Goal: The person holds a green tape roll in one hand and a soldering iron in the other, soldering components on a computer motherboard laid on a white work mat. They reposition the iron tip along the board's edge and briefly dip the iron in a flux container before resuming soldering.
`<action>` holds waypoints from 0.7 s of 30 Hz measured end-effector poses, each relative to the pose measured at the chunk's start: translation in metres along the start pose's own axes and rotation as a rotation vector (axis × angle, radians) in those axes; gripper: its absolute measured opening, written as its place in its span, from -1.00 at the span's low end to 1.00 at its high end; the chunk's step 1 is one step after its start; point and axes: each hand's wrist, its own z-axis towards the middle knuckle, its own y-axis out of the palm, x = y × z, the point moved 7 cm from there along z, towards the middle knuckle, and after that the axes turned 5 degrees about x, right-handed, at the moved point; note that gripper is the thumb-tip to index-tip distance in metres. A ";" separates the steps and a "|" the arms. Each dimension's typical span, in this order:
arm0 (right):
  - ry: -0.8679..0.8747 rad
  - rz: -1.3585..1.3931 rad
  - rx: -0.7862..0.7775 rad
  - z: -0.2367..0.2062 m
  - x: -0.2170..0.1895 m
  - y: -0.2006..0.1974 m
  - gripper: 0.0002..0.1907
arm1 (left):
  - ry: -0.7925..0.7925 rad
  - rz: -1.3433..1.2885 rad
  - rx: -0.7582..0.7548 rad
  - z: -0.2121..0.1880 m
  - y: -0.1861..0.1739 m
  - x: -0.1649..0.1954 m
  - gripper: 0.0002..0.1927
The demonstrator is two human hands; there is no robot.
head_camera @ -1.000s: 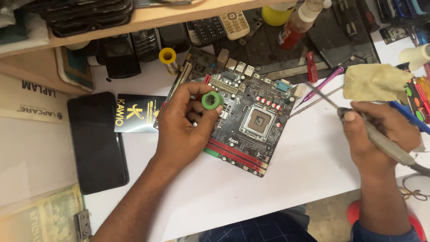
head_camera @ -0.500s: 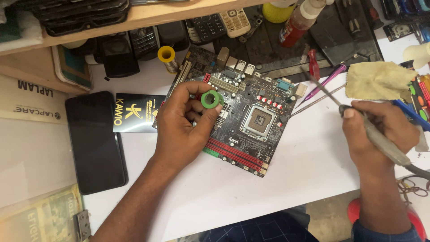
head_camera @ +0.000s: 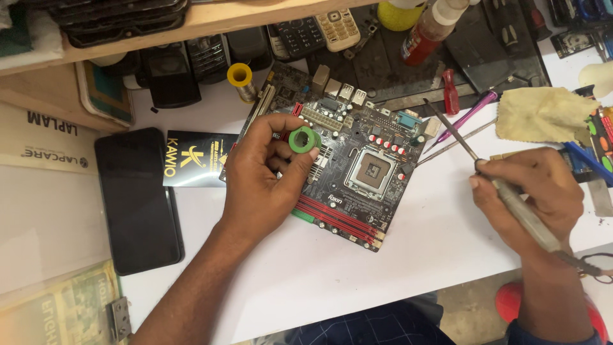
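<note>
Head view: my left hand [head_camera: 265, 172] pinches a small green spool [head_camera: 304, 139] by its rim, held just above the motherboard [head_camera: 345, 166] w/ its open end tipped toward me. Right hand [head_camera: 530, 191] is closed pen-style round a soldering iron [head_camera: 504, 191], tip raised clear of the board's right edge, so no contact w/ it.

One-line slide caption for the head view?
Left hand holds a green spool over a motherboard; right hand grips a soldering iron.
</note>
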 end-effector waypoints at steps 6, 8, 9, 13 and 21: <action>0.051 -0.016 0.020 -0.004 -0.005 -0.012 -0.70 | 0.015 0.002 -0.011 -0.001 -0.001 0.001 -0.72; 0.051 -0.037 0.069 -0.006 -0.001 -0.018 -0.70 | 0.014 -0.005 -0.002 -0.001 -0.001 0.001 -0.71; 0.028 -0.068 0.099 -0.005 0.002 -0.019 -0.69 | 0.013 -0.010 0.002 -0.002 0.000 0.001 -0.71; 0.018 -0.121 0.072 -0.008 0.017 -0.014 -0.74 | 0.010 -0.038 0.014 -0.003 0.000 0.005 -0.71; 0.195 0.249 0.203 -0.011 0.036 -0.008 -0.71 | 0.090 0.038 0.031 -0.006 -0.003 0.019 -0.66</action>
